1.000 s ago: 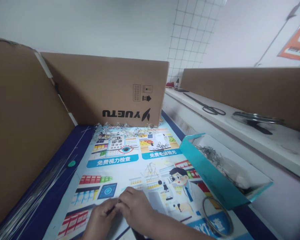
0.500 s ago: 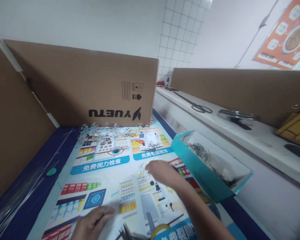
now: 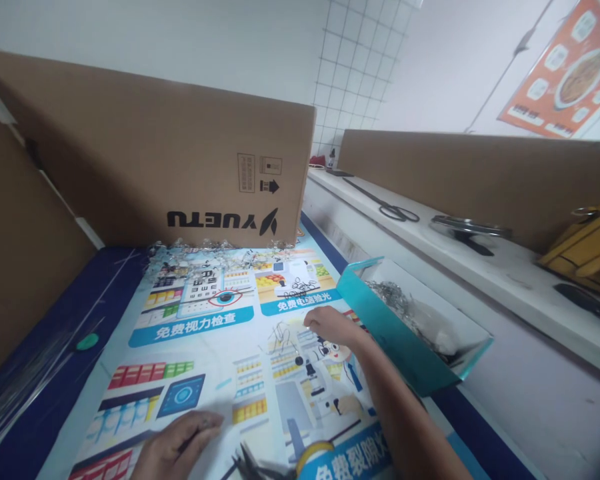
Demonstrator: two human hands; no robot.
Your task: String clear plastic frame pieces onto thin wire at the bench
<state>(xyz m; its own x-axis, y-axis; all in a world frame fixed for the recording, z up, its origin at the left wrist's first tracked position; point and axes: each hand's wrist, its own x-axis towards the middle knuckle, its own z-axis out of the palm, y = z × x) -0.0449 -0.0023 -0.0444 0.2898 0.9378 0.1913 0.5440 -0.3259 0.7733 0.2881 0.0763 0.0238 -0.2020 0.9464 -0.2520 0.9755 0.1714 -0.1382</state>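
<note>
My right hand (image 3: 333, 327) reaches over the printed mat (image 3: 200, 363) with its fingers pressed together; anything between them is too small to make out. Left of its fingertips lie several thin metal wire pieces (image 3: 281, 335). Just beyond it sits a small heap of dark, ring-like wire pieces (image 3: 301, 287). Low in the view, my left hand (image 3: 180, 443) is closed, thumb against the curled fingers, and whatever it holds cannot be made out. Beside it, at the bottom edge, lie pliers (image 3: 250, 463) with dark jaws, partly out of view.
To the right stands a teal open box (image 3: 400, 333) with metal pieces and a clear bag. Clear plastic bits (image 3: 210, 257) line the foot of a cardboard panel (image 3: 145, 160). Scissors (image 3: 399, 212) rest on the white ledge (image 3: 425, 243). A green disc (image 3: 87, 342) lies left.
My right hand has moved away from the thin wire pieces, to the right and slightly farther off. My left hand stays closed in about the same place. The view has shifted slightly.
</note>
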